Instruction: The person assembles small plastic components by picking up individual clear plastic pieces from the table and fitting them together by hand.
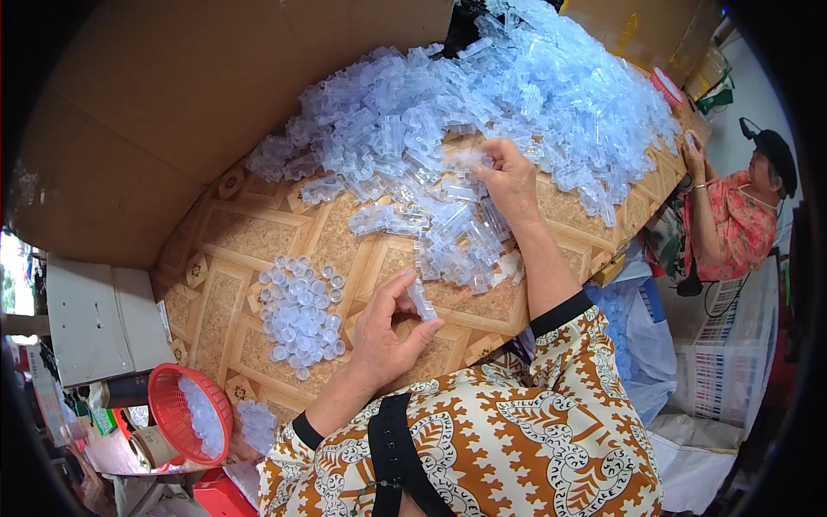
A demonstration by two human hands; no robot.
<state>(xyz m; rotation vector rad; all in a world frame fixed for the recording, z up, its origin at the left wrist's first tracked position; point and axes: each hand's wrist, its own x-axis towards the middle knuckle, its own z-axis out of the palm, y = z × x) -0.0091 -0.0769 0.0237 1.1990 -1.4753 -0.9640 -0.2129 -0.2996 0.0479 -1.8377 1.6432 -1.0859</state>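
Observation:
Between the thumb and fingers of my left hand (386, 338) is a clear plastic piece (421, 301), long and narrow, held tilted above the table. My right hand (514, 184) reaches farther out, its thumb and fingertips pinching another clear piece (466, 160) that looks smeared by motion. Under and beyond that hand spreads a big heap of similar clear plastic pieces (551, 95). Loose ones (457, 226) trail from the heap toward me. Left of my left hand lies a small pile of round, clear caps (300, 320).
Cardboard (129, 112) walls off the table's (250, 233) left and far side. At the lower left, a red basket (165, 419) holds clear parts, beside a few loose pieces (256, 426). A co-worker (732, 215) sits at the right. White sacks (711, 362) stand beside the table.

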